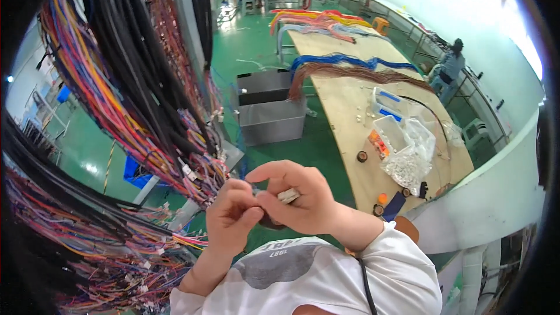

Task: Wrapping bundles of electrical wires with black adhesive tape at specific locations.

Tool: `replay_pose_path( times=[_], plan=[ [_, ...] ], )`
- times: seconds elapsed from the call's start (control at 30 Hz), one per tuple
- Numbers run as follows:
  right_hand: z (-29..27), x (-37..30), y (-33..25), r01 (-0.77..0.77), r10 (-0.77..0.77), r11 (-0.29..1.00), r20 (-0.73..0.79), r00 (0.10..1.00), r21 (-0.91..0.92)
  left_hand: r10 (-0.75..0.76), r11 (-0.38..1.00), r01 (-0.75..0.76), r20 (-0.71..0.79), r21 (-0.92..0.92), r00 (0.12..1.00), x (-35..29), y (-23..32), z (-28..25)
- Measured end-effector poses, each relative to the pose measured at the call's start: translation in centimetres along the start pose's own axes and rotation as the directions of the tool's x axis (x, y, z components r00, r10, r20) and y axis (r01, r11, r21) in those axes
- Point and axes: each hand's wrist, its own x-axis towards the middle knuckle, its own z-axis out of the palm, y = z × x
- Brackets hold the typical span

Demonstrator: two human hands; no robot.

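Note:
My right hand (309,198) is curled round a small white plastic connector (288,196), which shows between thumb and fingers. My left hand (230,213) is closed in a pinch right beside it, fingertips meeting the right hand's; what it grips is hidden behind the fingers. A dark piece shows just below the right hand, too covered to name. Nearest to my left hand hangs a thick bundle of coloured wires (125,140) with small white connectors at the ends.
Black cable bundles (125,29) hang at the left. A grey bin (271,122) stands on the green floor ahead. The wooden table (332,99) at right bears blue wires (350,60), brown wires (361,72), a bag of white connectors (405,169) and tape rolls. A person (450,67) sits farther right.

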Motion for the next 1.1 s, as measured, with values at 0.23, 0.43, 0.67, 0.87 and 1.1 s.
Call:
replay_pose_path(
  times=[0.23,0.43,0.67,0.87,1.1],
  plan=[
    [-0.2,-1.1,2.3,-0.013,0.012,0.999,0.044,0.999,0.03,0.086,0.976,-0.082,-0.014,0.204,0.996,0.3,-0.4,-0.4],
    [-0.4,-1.3,3.4,0.166,-0.167,0.966,0.011,0.986,-0.198,-0.166,0.983,0.164,0.021,0.078,0.986,0.8,0.0,0.3],
    [1.2,-1.4,3.4,0.339,-0.372,0.894,-0.061,0.926,-0.292,-0.442,0.735,0.534,0.3,-0.419,0.845,1.1,-0.2,-1.5],
    [1.3,-2.3,2.7,0.23,-0.255,0.963,-0.198,0.947,-0.14,-0.458,0.763,0.4,0.013,-0.508,0.889,0.4,1.6,-0.8],
    [0.5,-1.0,1.6,-0.033,0.042,0.998,-0.201,0.979,0.049,0.164,0.969,-0.097,0.296,-0.228,0.941,0.9,0.2,-2.0]
  ],
)
